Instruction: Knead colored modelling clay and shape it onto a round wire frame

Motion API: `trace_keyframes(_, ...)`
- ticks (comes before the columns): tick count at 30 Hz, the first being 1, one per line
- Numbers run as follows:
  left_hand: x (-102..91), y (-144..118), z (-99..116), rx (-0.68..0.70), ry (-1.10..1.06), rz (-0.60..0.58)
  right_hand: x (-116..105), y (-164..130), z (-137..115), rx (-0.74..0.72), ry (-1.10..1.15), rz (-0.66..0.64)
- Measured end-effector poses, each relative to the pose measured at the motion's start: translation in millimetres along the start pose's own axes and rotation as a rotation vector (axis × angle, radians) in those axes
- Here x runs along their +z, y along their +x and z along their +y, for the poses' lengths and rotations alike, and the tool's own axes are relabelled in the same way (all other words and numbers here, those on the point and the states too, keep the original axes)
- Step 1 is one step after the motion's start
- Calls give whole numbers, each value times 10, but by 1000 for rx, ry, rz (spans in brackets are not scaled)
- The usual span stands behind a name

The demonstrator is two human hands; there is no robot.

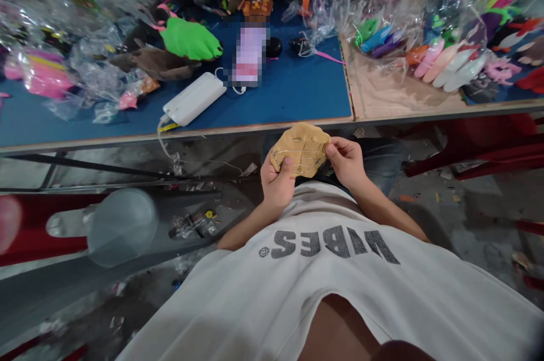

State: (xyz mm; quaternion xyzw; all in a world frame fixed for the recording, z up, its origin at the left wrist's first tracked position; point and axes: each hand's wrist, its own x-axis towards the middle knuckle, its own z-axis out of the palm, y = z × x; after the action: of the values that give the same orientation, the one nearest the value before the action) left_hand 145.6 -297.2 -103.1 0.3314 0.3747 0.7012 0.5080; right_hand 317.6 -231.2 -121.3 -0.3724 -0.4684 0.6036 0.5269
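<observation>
A flat, tan piece of modelling clay [301, 143] with wires laid across its face is held up over my lap, just off the table's front edge. My left hand [278, 177] grips its left side, thumb on top and the other fingers underneath. At the right rim, my right hand [346, 158] has thumb and forefinger pinched on the edge, by the ends of the wires. Whether that pinch also takes in a wire is too small to tell. The fingers behind the clay are hidden.
The blue table [293, 100] carries a white power bank [194, 98] cabled to a blurred phone [250, 55]. A green clay lump [191, 38] and bagged clay figures [450, 63] lie behind. Red stools [480, 140] stand at the right, a grey cylindrical object [123, 225] at the left.
</observation>
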Motion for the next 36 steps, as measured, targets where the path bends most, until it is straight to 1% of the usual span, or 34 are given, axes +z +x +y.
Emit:
trace_keyframes(3,-56,33,45,-2,-31,-53,-31,-7,-24,-48,-98,29)
trace_keyframes(6,-115,93,139,-21,16,-126,-64,-10,-79,-45,-153,-25)
trace_keyframes(9,-154,136,206,-53,59,-143,-77,-2,-107,-62,-174,-57)
trace_keyframes(11,-178,153,217,-93,61,-153,-69,5,-112,-81,-204,-53)
trace_keyframes(14,-220,181,195,-198,63,-207,-35,17,-133,-78,-245,-52)
trace_keyframes(16,-237,203,174,-244,75,-222,-8,33,-152,-63,-215,-33)
trace_keyframes(18,-233,219,156,-227,57,-195,0,61,-154,-7,-116,-18)
trace_keyframes(19,-223,224,149,-203,34,-175,-6,78,-143,47,-50,-21)
trace_keyframes(21,-202,229,134,-161,-14,-137,-38,108,-100,189,87,-57)
trace_keyframes(23,-190,234,113,-146,-32,-124,-81,124,-48,312,216,-95)
trace_keyframes(24,-191,236,99,-145,-29,-125,-98,124,-27,350,274,-114)
trace_keyframes(26,-204,240,67,-134,-16,-116,-115,109,-6,373,350,-158)
trace_keyframes(28,-226,239,38,-100,10,-83,-106,88,-13,334,336,-190)
trace_keyframes(31,-253,223,16,-40,94,-42,-66,70,-51,199,176,-185)
trace_keyframes(33,-264,204,10,-8,143,-52,-41,68,-78,107,68,-171)
trace_keyframes(36,-273,175,-6,34,165,-87,-15,68,-112,15,-27,-129)
